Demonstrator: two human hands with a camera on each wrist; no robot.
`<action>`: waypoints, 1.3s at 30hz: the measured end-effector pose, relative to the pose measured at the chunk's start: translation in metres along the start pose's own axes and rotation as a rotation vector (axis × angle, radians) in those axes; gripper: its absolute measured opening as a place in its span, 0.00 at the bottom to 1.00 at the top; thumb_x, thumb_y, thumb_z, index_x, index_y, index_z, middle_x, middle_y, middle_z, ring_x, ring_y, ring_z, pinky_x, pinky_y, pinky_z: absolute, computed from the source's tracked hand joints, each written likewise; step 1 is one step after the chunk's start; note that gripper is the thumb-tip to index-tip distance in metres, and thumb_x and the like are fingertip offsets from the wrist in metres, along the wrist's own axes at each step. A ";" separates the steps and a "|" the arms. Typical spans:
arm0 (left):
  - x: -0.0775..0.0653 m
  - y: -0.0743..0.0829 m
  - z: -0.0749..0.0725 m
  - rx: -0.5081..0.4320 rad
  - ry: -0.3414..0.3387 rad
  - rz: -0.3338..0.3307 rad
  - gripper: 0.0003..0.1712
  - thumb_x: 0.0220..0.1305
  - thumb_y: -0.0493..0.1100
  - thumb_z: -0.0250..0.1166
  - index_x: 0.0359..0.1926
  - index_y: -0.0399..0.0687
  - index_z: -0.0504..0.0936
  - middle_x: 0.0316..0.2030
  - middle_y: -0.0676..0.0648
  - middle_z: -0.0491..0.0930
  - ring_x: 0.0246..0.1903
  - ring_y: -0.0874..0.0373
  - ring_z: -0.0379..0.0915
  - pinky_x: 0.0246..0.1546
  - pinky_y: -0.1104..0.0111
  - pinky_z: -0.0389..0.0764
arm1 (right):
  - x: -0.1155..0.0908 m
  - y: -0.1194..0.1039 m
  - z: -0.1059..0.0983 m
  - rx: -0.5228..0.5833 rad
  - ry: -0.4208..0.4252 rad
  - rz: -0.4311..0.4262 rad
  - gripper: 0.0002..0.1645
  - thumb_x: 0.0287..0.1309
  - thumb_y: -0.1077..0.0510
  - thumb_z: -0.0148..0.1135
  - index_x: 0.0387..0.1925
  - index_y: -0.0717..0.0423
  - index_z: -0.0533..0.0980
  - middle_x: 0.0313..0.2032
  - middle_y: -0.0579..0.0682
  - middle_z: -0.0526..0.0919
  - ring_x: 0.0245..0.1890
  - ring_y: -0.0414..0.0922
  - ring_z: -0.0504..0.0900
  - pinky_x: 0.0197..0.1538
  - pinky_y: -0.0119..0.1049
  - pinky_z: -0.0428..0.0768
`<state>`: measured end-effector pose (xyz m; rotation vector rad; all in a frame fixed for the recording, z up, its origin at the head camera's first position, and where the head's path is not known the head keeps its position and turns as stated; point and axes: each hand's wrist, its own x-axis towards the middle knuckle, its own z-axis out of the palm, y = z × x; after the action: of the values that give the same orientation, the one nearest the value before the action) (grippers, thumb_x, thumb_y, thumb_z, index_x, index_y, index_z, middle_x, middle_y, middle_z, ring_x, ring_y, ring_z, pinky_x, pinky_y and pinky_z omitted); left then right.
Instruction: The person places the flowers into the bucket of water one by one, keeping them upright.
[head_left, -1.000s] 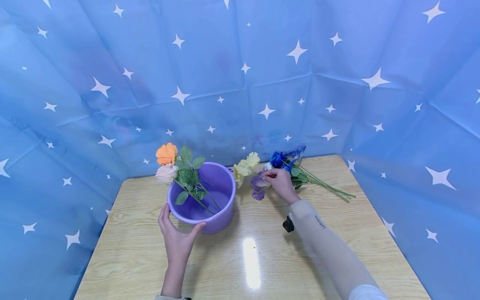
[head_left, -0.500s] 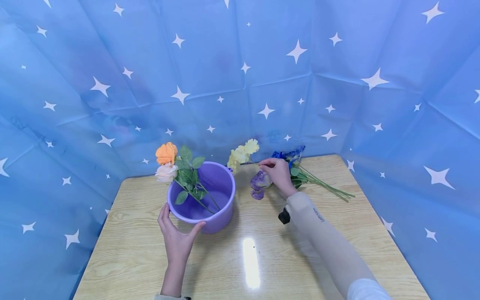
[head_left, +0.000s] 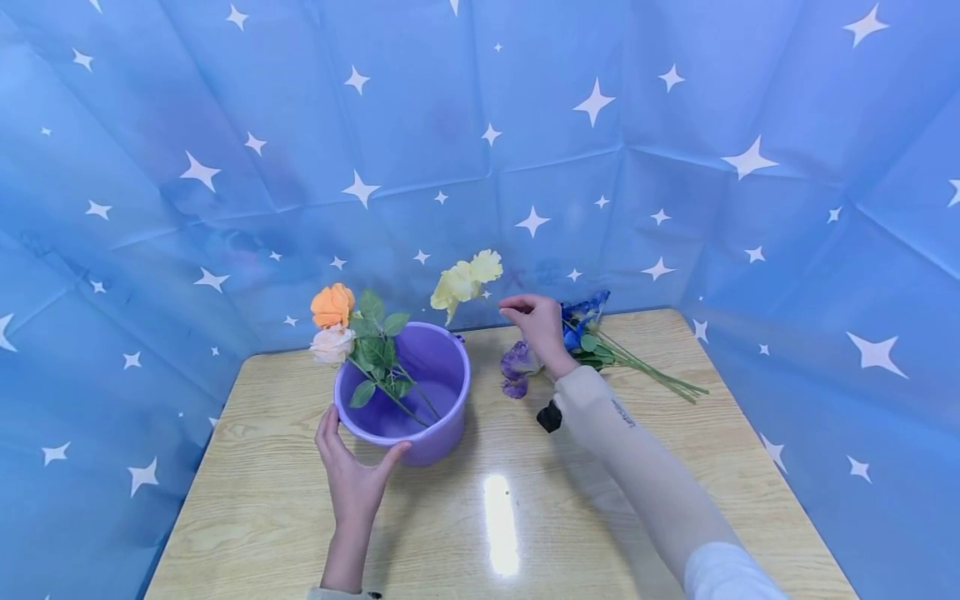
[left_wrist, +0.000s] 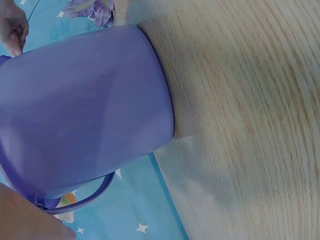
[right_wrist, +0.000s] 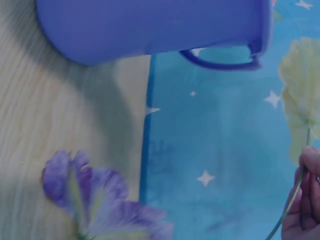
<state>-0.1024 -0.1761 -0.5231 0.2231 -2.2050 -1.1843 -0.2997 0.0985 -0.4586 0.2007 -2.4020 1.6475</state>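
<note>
At the near left side of the purple bucket (head_left: 442,433), my left hand (head_left: 356,479) holds the rim, thumb and fingers spread along its curve. Inside lean an orange rose (head_left: 333,306) and a pale pink rose (head_left: 332,344), their blooms over the far left rim. My right hand (head_left: 538,329) pinches the thin green stem (right_wrist: 295,192) of a yellow flower (head_left: 459,283). Its ruffled bloom hangs in the air behind the bucket, above rim height. Below that hand, a purple flower (head_left: 519,367) lies on the table; the wrist hides part of it.
Blue flowers (head_left: 581,321) with long green stems lie at the back right of the wooden table (head_left: 600,533). A blue curtain (head_left: 480,167) with white stars stands behind the table and along its sides. The bucket has a handle (right_wrist: 215,64).
My right hand has lifted the yellow flower off the table and carried it up and left toward the bucket. The left hand and the bucket have stayed put.
</note>
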 end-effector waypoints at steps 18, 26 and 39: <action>0.000 0.000 0.000 0.003 0.002 0.007 0.73 0.32 0.49 0.86 0.76 0.38 0.52 0.71 0.35 0.55 0.71 0.39 0.55 0.72 0.39 0.62 | 0.022 -0.058 0.019 -0.006 -0.036 -0.116 0.09 0.60 0.58 0.69 0.41 0.56 0.87 0.39 0.54 0.90 0.37 0.46 0.85 0.38 0.34 0.85; 0.000 0.000 0.000 0.001 0.001 0.005 0.72 0.32 0.49 0.86 0.76 0.38 0.52 0.72 0.35 0.55 0.70 0.39 0.55 0.71 0.39 0.63 | 0.028 -0.084 0.036 -0.007 -0.050 -0.127 0.07 0.59 0.57 0.70 0.40 0.52 0.88 0.38 0.51 0.90 0.36 0.43 0.86 0.39 0.33 0.86; 0.000 0.003 -0.001 0.007 0.000 0.005 0.73 0.32 0.49 0.86 0.76 0.38 0.52 0.72 0.34 0.55 0.71 0.38 0.55 0.72 0.40 0.62 | 0.032 -0.129 0.060 0.061 -0.066 -0.172 0.08 0.58 0.58 0.71 0.39 0.54 0.88 0.38 0.51 0.90 0.35 0.42 0.86 0.37 0.28 0.84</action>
<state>-0.1014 -0.1753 -0.5207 0.2204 -2.2080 -1.1743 -0.3065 -0.0038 -0.3553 0.4646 -2.3092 1.6607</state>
